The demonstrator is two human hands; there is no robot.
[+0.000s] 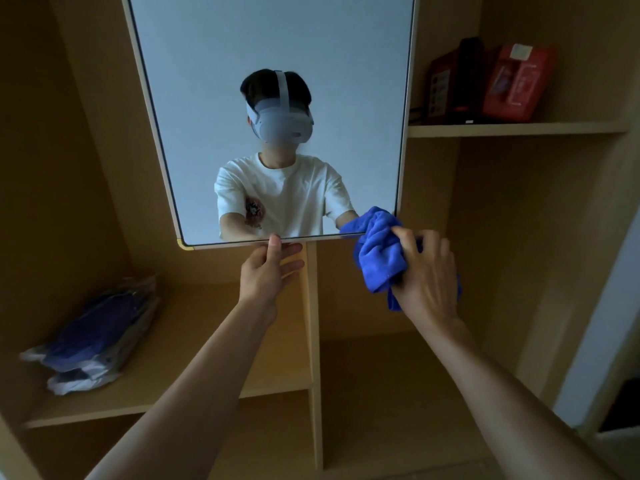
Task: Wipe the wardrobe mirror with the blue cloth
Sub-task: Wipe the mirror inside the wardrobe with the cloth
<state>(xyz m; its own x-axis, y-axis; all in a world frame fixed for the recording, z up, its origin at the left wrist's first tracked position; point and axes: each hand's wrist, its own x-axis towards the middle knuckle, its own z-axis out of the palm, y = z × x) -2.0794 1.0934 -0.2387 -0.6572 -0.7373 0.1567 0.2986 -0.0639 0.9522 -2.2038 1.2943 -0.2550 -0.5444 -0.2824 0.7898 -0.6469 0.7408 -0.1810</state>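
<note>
Fingers (403,233) of the right hand (431,275) are curled round a bunched blue cloth (379,258), which is gripped with the back of the hand turned to the camera. A loose end of the cloth is seen hanging below the hand. The upper part of the cloth is pressed against the lower right corner of the wardrobe mirror (270,46), overlapping both the glass and the pale frame, while the rest is held just under the frame. The left hand (266,271) is raised to the middle of the mirror's bottom edge: its thumb (275,242) is laid on the frame, and its other fingers are held straight and close together just beneath it. Whether those fingers touch the underside cannot be told. Both bare forearms are stretched up from the bottom of the view. A person in a white T-shirt (284,195) and a grey headset (280,124) is reflected in the glass. Behind the hands, a vertical wooden divider (313,341) is seen running down from the mirror. On the lower left shelf (194,386) a stack of what seem to be dark blue items in clear bags (100,327) is laid. On the upper right shelf (519,129), red boxes (516,81) are stood beside a dark upright object (467,77).
</note>
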